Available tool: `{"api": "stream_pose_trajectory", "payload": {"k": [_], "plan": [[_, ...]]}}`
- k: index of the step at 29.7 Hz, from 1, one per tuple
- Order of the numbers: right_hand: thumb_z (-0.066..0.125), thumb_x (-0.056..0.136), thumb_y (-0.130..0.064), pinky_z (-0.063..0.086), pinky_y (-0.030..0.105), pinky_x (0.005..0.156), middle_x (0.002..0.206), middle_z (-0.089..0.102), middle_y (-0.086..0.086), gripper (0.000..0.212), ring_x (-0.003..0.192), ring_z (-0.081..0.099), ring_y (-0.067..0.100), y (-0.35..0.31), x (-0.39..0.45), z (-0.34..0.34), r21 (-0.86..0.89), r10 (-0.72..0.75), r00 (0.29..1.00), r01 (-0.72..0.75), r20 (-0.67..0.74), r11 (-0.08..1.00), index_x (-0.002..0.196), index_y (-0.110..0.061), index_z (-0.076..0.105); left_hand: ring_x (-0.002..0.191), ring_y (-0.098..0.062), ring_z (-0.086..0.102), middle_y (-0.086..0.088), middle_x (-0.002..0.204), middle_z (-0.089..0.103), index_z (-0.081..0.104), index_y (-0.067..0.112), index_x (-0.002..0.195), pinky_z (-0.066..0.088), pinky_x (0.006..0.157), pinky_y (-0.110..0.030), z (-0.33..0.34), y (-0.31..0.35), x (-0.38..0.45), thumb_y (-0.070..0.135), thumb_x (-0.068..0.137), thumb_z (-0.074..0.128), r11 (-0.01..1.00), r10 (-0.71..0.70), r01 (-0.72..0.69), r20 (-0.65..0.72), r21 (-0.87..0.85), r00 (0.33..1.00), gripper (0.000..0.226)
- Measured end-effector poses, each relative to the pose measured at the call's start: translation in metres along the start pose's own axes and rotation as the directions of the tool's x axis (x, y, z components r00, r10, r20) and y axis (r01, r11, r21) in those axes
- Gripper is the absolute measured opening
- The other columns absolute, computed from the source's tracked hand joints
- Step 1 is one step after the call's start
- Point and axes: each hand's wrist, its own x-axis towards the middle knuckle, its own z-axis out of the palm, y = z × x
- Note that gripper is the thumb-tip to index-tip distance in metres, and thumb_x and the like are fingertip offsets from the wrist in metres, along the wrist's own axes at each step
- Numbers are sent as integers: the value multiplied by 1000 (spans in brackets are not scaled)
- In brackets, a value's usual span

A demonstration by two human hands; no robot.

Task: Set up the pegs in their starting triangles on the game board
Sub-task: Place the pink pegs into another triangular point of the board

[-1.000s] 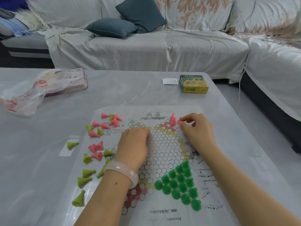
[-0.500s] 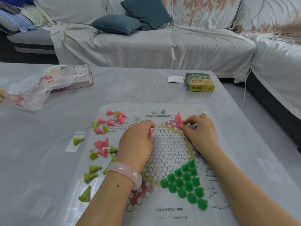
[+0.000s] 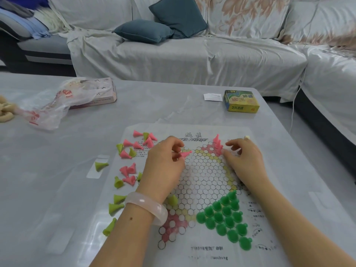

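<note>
A thin printed game board [image 3: 192, 251] lies flat on the grey table [image 3: 57, 189], and both hands are over its far half. The left hand [image 3: 163, 166] pinches one pink peg [image 3: 185, 154] between thumb and fingertips; the peg lies almost sideways, with its point toward the right, just above the white hexagons of the board. This wrist carries a pale pink bangle [image 3: 148, 206]. The right hand [image 3: 244, 160] rests beside the far pink triangle, where a few pink pegs [image 3: 217, 143] already stand upright; its fingers are curled and close to these pegs, but I cannot tell if they grip one. On the near right side of the board, the dark green pegs [image 3: 225, 216] fill their triangle, all standing and touching each other. The near pink triangle [image 3: 173, 226] has no pegs in it. To the left of the board's grid, loose pink pegs [image 3: 128, 171] and yellow-green pegs [image 3: 117, 201] lie on their sides, mixed together, some on the board's margin and one yellow-green peg [image 3: 100, 165] apart on the table. Further away on the table there are a yellow-green small box [image 3: 241, 102], a white card [image 3: 212, 97] beside it, and a clear plastic bag [image 3: 50, 105] lying partly over a pink flat box [image 3: 107, 96].
</note>
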Motion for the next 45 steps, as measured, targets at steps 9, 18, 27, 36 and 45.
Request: {"api": "stream_pose_trajectory", "payload": {"k": [9, 18, 27, 36, 45], "plan": [[58, 85, -26, 46, 9, 69, 86, 69, -16, 13, 82, 60, -10, -85, -42, -21, 554, -99, 960, -65, 261, 830, 84, -36, 67, 88, -18, 68, -5, 94, 66, 54, 14, 97, 54, 83, -27, -8, 17, -6, 5, 78, 67, 710, -199, 263, 172, -653, 965, 25], [61, 83, -20, 43, 16, 64, 73, 65, -8, 6, 66, 56, 1, -81, -57, -27, 691, 168, 980, -193, 105, 697, 83, -24, 66, 96, -6, 59, 12, 103, 60, 57, 23, 98, 48, 84, -22, -16, 7, -13, 19, 88, 56, 976, -73, 87, 76, -198, 994, 12], [61, 83, -21, 45, 14, 58, 65, 58, -10, 6, 62, 49, 3, -55, -42, -60, 852, 311, 938, -282, 150, 441, 85, -19, 66, 116, -33, 45, -9, 123, 53, 56, 25, 121, 37, 94, -36, -67, -53, 5, 22, 88, 50, 789, -157, 265, -235, 554, 959, 34], [60, 84, -17, 44, 22, 64, 66, 57, -6, 9, 62, 49, 6, -53, -45, -61, 866, 310, 931, -309, 192, 393, 88, -12, 67, 89, -24, 49, -7, 105, 48, 58, 10, 105, 36, 72, -28, -52, -58, 4, 9, 87, 48, 816, -105, 184, -172, 548, 979, 21], [61, 83, -18, 45, 21, 64, 69, 57, -3, 10, 62, 48, 6, -43, -34, -56, 857, 358, 912, -341, 202, 386, 88, -11, 66, 81, -18, 41, -8, 98, 53, 63, 5, 92, 29, 69, -24, -54, -62, 6, -1, 84, 49, 836, -44, 170, -246, 521, 968, 18]]}}
